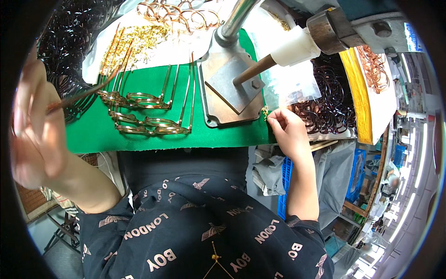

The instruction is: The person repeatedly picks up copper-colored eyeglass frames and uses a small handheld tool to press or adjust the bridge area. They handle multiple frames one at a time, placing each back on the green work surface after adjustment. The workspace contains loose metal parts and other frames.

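My left hand (39,121), raised at the far left and blurred, closes around a thin brown eyeglass temple (86,90). The temple slants up over the green mat's left side; whether it belongs to a whole frame is hidden by the hand. At the mat's right edge my right hand (291,135) has thumb and forefinger pinched together, beside a few tiny gold metal parts (265,112). What is between those fingertips, if anything, is too small to tell. Several gold-and-brown eyeglass frames (155,125) lie between my hands, their temples pointing away from me.
A metal bench press (232,90) stands on the green mat (93,139). Behind it are a heap of small gold parts (145,41) and brown rims (181,17). Dark frames pile up at left (65,46) and right (325,102), near clear plastic bags (297,81).
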`<state>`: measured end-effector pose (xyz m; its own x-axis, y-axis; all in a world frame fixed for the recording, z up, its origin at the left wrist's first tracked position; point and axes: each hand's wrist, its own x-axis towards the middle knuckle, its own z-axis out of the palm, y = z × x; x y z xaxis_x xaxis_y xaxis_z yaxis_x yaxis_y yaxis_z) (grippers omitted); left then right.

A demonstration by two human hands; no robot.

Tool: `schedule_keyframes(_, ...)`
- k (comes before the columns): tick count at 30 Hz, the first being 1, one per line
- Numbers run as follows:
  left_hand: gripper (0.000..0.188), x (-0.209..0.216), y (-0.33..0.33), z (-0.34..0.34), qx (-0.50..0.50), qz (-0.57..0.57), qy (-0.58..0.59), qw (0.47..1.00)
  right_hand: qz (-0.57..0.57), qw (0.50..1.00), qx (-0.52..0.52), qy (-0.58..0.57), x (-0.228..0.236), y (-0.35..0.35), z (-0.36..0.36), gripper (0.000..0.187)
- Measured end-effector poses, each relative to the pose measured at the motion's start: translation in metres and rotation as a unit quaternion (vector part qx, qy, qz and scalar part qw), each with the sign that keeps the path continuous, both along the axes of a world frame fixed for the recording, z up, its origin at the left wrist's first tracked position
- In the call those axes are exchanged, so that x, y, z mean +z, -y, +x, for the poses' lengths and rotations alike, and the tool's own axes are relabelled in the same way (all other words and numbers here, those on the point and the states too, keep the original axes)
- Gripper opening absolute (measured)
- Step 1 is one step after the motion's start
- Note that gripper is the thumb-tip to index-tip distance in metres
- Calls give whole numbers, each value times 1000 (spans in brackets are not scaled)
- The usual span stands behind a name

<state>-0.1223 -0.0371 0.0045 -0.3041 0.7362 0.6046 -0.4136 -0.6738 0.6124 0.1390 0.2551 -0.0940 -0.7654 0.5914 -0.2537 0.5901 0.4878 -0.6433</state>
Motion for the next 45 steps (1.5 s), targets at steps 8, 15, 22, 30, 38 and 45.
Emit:
schedule_keyframes(8, 76, -24, -20, 59, 406, -104, -100, 903, 104, 991, 89, 7, 5, 2, -4, 10)
schedule_keyframes(15, 109, -18, -66, 110, 411, -136, 18, 901, 205, 964, 171, -17, 9, 13, -12, 7)
schedule_keyframes(22, 107, -44, -91, 110, 270, -96, -100, 953, 152, 982, 105, -49, 38, 32, -9, 5)
schedule_keyframes(30, 82, -52, -102, 121, 350, -33, -157, 923, -89, 926, 69, -359, 103, 94, -34, 11)
schedule_keyframes(38, 79, -58, -105, 120, 426, -38, -236, 873, 38, 946, 57, -316, 114, 100, -40, 10)
schedule_keyframes(45, 86, -52, -115, 126, 281, -26, -24, 959, 13, 939, 50, -340, 127, 98, -37, 11)
